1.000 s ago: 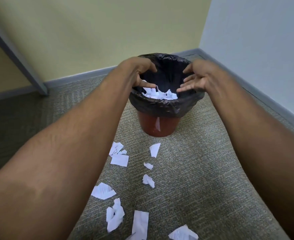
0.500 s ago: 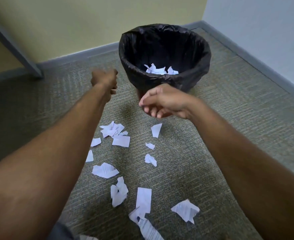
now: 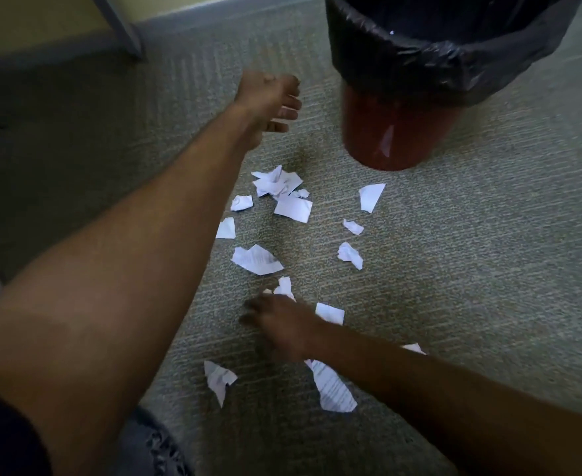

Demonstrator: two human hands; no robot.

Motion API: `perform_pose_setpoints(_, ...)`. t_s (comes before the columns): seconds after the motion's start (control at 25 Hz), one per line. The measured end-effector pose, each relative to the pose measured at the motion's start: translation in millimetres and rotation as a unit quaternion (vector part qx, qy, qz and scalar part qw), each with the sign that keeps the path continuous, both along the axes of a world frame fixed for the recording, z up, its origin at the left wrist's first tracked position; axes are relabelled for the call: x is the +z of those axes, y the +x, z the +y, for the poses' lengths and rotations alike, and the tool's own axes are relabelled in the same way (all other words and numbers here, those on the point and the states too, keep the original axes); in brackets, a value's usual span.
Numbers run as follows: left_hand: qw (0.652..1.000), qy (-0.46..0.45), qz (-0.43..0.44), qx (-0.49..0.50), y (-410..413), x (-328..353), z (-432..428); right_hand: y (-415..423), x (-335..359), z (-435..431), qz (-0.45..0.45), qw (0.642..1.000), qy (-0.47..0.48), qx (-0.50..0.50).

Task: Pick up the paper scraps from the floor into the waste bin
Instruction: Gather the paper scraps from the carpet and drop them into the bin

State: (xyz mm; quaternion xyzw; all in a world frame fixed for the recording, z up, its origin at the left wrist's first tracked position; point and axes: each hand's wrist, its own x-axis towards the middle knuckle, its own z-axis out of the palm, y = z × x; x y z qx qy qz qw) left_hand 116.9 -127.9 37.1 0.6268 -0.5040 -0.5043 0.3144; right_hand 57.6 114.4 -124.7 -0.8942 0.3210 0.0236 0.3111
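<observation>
Paper scraps (image 3: 257, 260) mostly lie on the carpet (image 3: 471, 269) short of the waste bin (image 3: 399, 135), right hand (image 3: 282, 326) reaching down with blurred, unreadable fingers, left hand (image 3: 269, 101) loosely spread

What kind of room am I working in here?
Probably an office or similar indoor room: short-pile carpet, a grey baseboard along a painted wall, and a lined waste bin.

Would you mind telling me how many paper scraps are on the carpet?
14 paper scraps: six clustered near the left hand, three lined below the waste bin, three beside the right hand, two nearest me. Arms may hide others.
</observation>
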Motion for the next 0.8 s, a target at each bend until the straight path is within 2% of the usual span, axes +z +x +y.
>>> perform_pose_setpoints(0.12, 0.999, 0.042, 0.001, -0.013, 8, -5, 4, 33, -22, 42, 0.047, 0.984, -0.093, 0.146)
perform_pose_setpoints(0.24, 0.999, 0.045, 0.002, -0.022, 11, -6, 6, 35, -32, 60, 0.118, 0.953, -0.193, 0.200)
perform_pose_setpoints(0.36, 0.998, 0.048, -0.001, -0.029, 14, -6, 8, 14, -22, 40, 0.079, 0.961, -0.227, 0.140)
perform_pose_setpoints(0.52, 0.999, 0.049, -0.001, -0.024, 13, -2, 13, -12, -5, 4, 0.043, 0.975, -0.218, 0.017)
perform_pose_setpoints(0.72, 0.996, 0.071, -0.016, -0.047, 20, -6, 21, 30, -10, 20, 0.004, 0.986, -0.164, 0.038)
perform_pose_setpoints(0.8, 0.996, 0.076, -0.020, -0.038, 29, -8, 21, 64, -13, 33, 0.022, 0.978, -0.201, 0.041)
